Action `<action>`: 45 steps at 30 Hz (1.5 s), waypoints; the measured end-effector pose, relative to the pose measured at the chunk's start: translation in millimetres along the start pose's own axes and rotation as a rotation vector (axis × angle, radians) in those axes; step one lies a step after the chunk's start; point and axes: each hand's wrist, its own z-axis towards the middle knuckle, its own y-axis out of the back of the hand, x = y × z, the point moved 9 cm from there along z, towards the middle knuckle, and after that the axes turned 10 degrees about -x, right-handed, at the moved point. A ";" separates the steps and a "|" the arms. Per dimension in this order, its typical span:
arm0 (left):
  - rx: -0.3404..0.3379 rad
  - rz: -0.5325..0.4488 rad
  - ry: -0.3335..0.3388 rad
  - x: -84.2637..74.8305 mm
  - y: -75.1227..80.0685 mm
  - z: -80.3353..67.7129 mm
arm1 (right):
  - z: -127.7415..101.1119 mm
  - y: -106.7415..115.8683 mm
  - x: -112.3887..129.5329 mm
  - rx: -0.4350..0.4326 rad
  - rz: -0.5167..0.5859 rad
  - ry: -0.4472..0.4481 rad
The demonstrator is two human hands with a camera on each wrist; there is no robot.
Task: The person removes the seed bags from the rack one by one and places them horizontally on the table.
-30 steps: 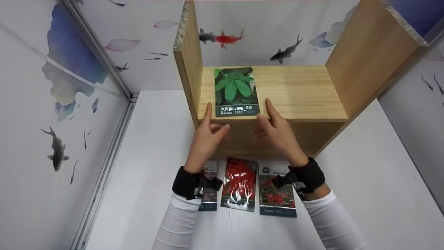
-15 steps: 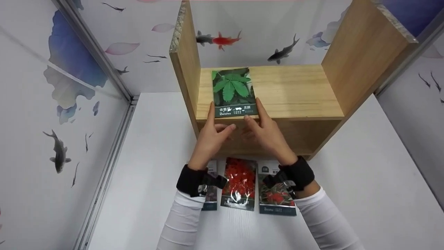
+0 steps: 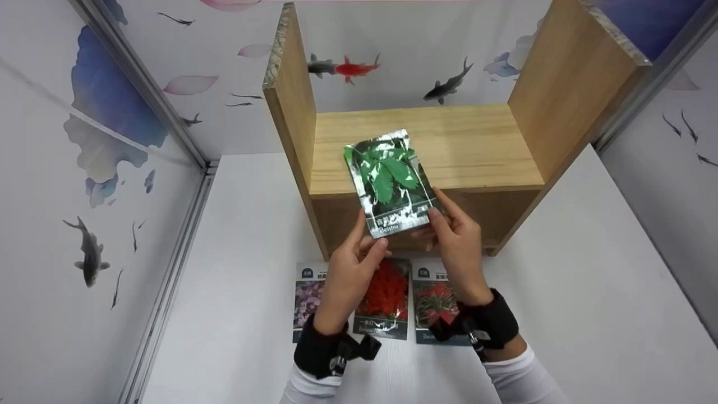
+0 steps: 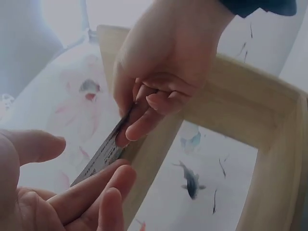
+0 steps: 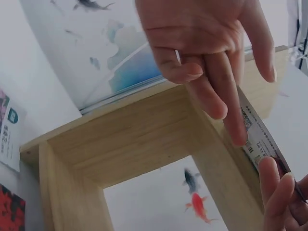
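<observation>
**One green packet held up, three on the table**

We see one green packet (image 3: 391,180) in front of the wooden shelf (image 3: 477,146), off its board and tilted. Two hands hold it by the lower corners: the left hand (image 3: 353,264) pinches the left corner between thumb and fingers, the right hand (image 3: 457,244) pinches the right corner. On the white table (image 3: 252,280) below lie three more packets in a row: one purple (image 3: 307,300), one red (image 3: 387,300), one dark red (image 3: 432,300)
</observation>
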 end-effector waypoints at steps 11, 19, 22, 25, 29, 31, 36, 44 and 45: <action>0.172 -0.173 0.024 -1.9 -50.5 -50.7 | -39.7 82.3 -19.3 -0.178 -0.064 -0.067; 0.294 -0.241 0.016 19.5 -100.2 -68.8 | -69.0 144.1 -30.2 -0.365 -0.107 -0.127; 0.348 -0.210 0.011 41.3 -124.5 -76.6 | -83.5 168.9 -45.2 -0.458 -0.095 -0.178; 0.425 -0.180 0.020 58.8 -149.0 -86.6 | -99.0 193.5 -64.8 -0.536 -0.112 -0.245; 0.493 -0.141 0.078 83.1 -175.3 -96.9 | -114.5 219.9 -95.7 -0.599 -0.166 -0.334; 0.504 -0.122 0.128 97.8 -185.4 -98.9 | -117.9 228.7 -111.0 -0.608 -0.200 -0.372; 0.508 -0.094 0.229 133.1 -205.0 -100.2 | -119.7 241.5 -148.5 -0.564 -0.339 -0.448; 0.501 -0.136 0.369 171.3 -225.5 -101.9 | -122.5 253.7 -191.7 -0.432 -0.617 -0.492; 0.493 -0.156 0.395 174.9 -227.4 -102.0 | -122.1 254.9 -194.7 -0.420 -0.634 -0.491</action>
